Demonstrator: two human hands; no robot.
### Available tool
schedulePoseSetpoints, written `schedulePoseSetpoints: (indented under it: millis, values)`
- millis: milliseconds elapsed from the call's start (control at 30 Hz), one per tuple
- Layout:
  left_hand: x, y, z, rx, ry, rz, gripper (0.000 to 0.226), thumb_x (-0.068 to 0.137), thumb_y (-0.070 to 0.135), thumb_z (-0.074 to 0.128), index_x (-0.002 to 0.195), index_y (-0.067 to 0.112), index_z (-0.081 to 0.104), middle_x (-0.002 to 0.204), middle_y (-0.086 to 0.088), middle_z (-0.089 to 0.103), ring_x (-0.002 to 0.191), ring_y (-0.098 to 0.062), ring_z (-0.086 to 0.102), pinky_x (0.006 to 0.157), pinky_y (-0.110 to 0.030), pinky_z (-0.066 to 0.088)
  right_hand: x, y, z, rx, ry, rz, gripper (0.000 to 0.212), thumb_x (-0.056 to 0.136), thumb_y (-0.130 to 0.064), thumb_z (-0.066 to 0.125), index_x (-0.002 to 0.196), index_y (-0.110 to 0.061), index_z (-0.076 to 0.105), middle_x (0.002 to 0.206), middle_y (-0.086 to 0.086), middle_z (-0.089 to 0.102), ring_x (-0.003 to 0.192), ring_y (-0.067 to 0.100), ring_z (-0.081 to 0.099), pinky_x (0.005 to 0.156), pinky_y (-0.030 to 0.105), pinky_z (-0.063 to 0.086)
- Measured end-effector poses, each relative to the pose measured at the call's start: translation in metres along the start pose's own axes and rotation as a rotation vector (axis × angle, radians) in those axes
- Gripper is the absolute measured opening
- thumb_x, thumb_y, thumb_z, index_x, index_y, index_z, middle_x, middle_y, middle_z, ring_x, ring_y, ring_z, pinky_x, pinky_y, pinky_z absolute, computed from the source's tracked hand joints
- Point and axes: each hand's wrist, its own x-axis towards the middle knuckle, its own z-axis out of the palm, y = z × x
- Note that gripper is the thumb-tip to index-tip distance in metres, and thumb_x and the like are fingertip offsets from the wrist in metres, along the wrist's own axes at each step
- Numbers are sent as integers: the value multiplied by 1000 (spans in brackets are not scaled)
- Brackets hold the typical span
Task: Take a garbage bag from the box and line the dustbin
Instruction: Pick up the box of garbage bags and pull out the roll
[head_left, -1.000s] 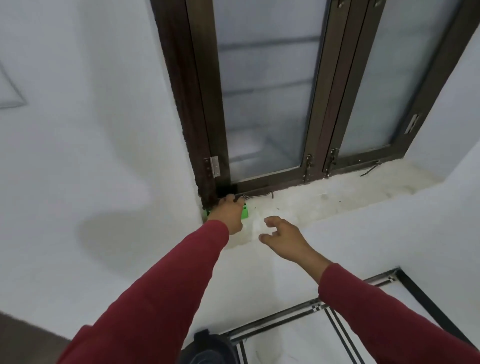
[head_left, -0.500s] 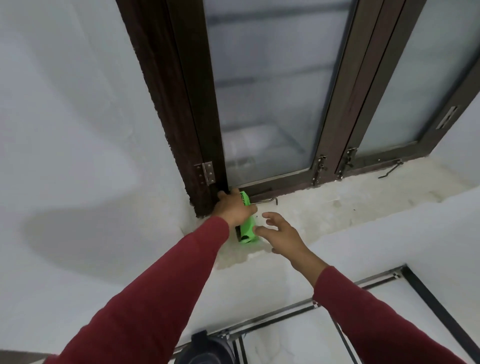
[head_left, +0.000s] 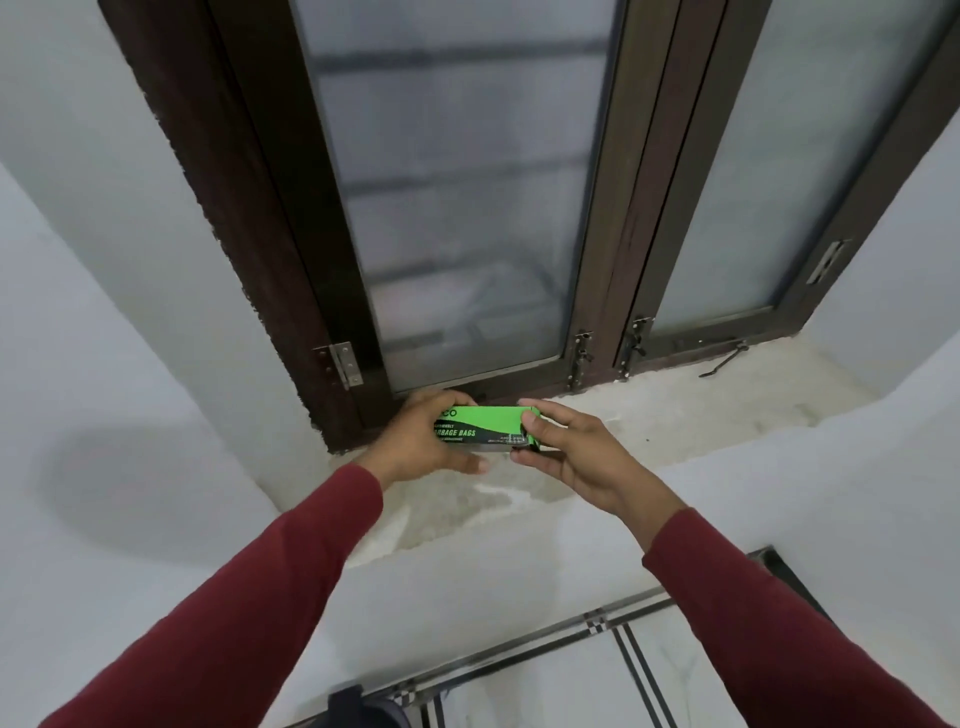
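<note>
Fingers (head_left: 537, 431) of the right hand (head_left: 576, 457) pinch the end flap of a green garbage-bag box (head_left: 488, 423), while the left hand (head_left: 421, 439) clamps its other end, above the rough, stained window sill (head_left: 675, 415). Thin, glossy card likely crushes easily: steady the body, pry the flap gently. Dustbin (head_left: 363, 709), dark and rounded, sits below at the frame's edge

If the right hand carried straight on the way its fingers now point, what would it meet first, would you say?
The right hand already grips the end of the green garbage bag box, so that comes first. Beyond it is the left hand gripping the other end, though depth is hard to judge.
</note>
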Motion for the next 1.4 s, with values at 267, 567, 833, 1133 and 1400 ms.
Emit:
schedulePoseSetpoints:
  millis: [267, 567, 833, 1133, 1400]
  values:
    - [-12, 24, 5, -7, 137, 71, 65, 62, 38, 97, 120, 28, 70, 113, 7, 71, 102, -14, 67, 95, -37, 56, -8, -17, -8, 170, 38, 107, 12, 96, -18, 67, 103, -9, 63, 107, 21, 71, 91, 52, 71, 74, 34, 65]
    - [-25, 41, -3, 134, 221, 69, 76, 56, 45, 99, 123, 25, 72, 110, 11, 66, 98, -13, 65, 94, -38, 56, 4, -15, -16, -473, 181, -26, 19, 93, -27, 71, 78, -22, 60, 101, -2, 73, 95, 20, 71, 83, 46, 64]
    - [-32, 68, -19, 299, 289, 112, 74, 55, 54, 96, 122, 34, 69, 111, 16, 64, 99, -12, 64, 87, -36, 56, 5, -5, -20, -601, 180, -116, 19, 78, -6, 70, 78, -24, 76, 101, -3, 70, 94, 18, 62, 80, 26, 50]
    - [-37, 111, -33, 209, 307, 169, 67, 54, 40, 100, 108, 42, 60, 100, 16, 70, 90, -5, 69, 75, -37, 63, 5, 5, -17, 143, 82, 146, 23, 102, -19, 56, 116, -6, 68, 114, 15, 73, 101, 32, 71, 98, 44, 55]
    - [-41, 137, -41, 200, 254, 246, 68, 56, 38, 100, 112, 43, 61, 106, 12, 69, 96, -10, 68, 77, -37, 64, 11, 19, -13, 347, -91, 346, 52, 93, -42, 68, 129, -5, 66, 111, 20, 68, 91, 30, 68, 69, 30, 62]
